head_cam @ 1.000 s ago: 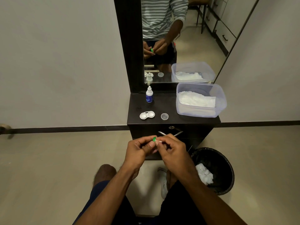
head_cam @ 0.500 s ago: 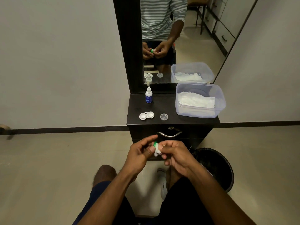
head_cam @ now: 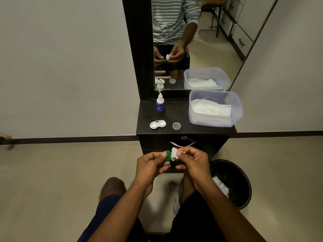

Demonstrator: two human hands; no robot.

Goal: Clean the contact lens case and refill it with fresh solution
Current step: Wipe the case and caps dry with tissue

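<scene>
Green plastic shows between the two hands: a small round green cap (head_cam: pixel 168 155) is pinched by the thumb and fingers of the left hand (head_cam: pixel 150 165), held up in front of the dark cabinet's drawer handle (head_cam: pixel 182 144). The right hand (head_cam: pixel 193 160) has its fingers curled around a small wad of white tissue (head_cam: pixel 174 153), which touches the cap's right edge. Both hands are raised over the person's lap, well apart from the worktop (head_cam: pixel 181 116). On that dark worktop the white contact lens case (head_cam: pixel 157 124) lies open with both wells uncovered, near the front left edge. Just to its right sits a small clear cap (head_cam: pixel 176 126), apart from the case. Behind the case, close to the mirror (head_cam: pixel 201 41), a small white solution bottle (head_cam: pixel 160 103) with a blue label stands upright with its nozzle on. A clear plastic tub (head_cam: pixel 234 109) holding white tissues fills the right side of the worktop. On the floor to the right, a black waste bin (head_cam: pixel 239 180) holds crumpled white tissue. The mirror reflects the hands, the cap and the wad
</scene>
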